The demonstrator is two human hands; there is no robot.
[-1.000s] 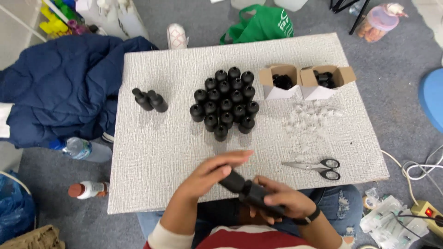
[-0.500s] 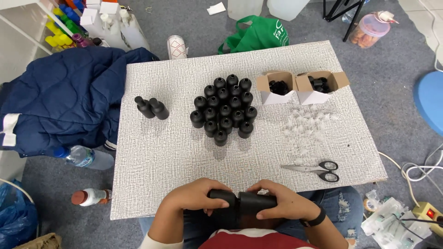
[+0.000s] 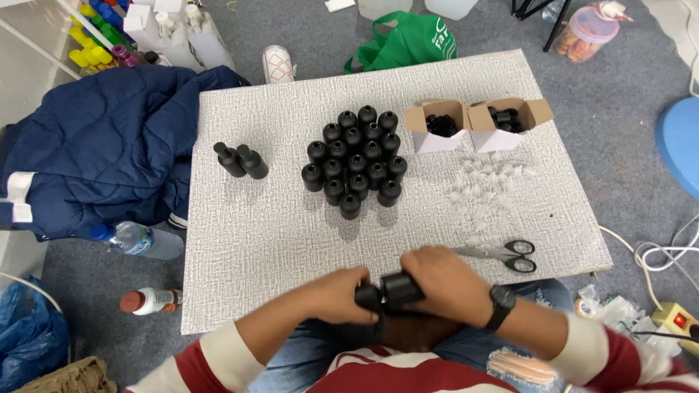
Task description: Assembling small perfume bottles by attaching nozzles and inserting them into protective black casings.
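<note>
Hands grasp one black bottle (image 3: pixel 393 291) at lower centre: left hand (image 3: pixel 336 295) clasps its cap end, right hand (image 3: pixel 450 284) wraps its body.

A white textured desk (image 3: pixel 277 240) stands on grey carpet (image 3: pixel 626 116). Off its left edge a navy jacket (image 3: pixel 109 145) lies heaped beside a white shelf (image 3: pixel 36 51) with coloured bottles. A green bag (image 3: pixel 408 40) sits beyond the far edge. A blue stool (image 3: pixel 681 142) and a power strip (image 3: pixel 673 318) lie right.
</note>
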